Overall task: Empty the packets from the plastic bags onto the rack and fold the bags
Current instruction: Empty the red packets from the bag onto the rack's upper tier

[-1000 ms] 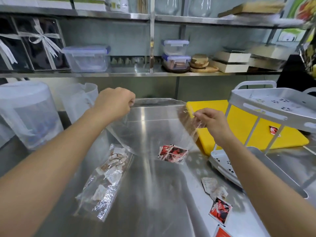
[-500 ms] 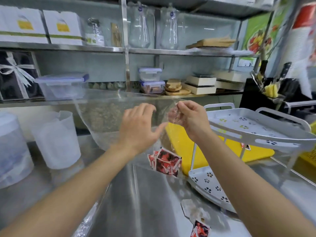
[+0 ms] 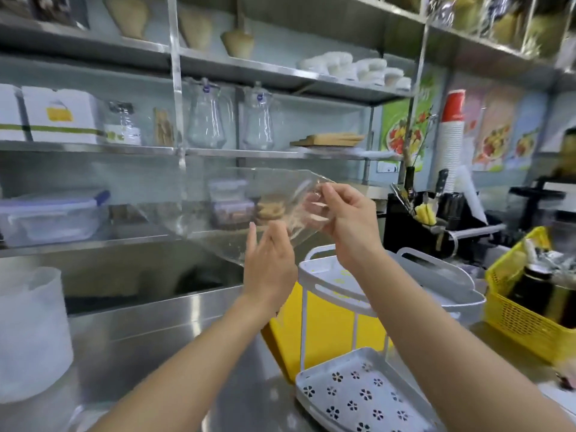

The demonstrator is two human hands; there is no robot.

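A clear plastic bag [image 3: 237,210] is lifted in front of the shelves, stretched out to the left, tilted, with no packets visible inside. My right hand [image 3: 349,222] pinches its right end between thumb and fingers. My left hand [image 3: 269,263] is just below, fingers straight, its fingertips against the bag's lower edge. The white two-tier rack [image 3: 436,285] stands right of my hands; its lower tray [image 3: 364,397] with flower-shaped holes lies near the bottom of the view. No packets show anywhere in this view.
A yellow cutting board [image 3: 327,332] lies behind the rack on the steel counter [image 3: 174,332]. A yellow basket [image 3: 526,316] with bottles stands at far right, a black knife holder [image 3: 436,219] behind it. A translucent white container [image 3: 31,335] sits at left. Steel shelves [image 3: 237,154] carry jugs and boxes.
The view has tilted up, so the counter packets left the frame. The bag rose higher and the red packets no longer show in it. My hands came close together at its right end.
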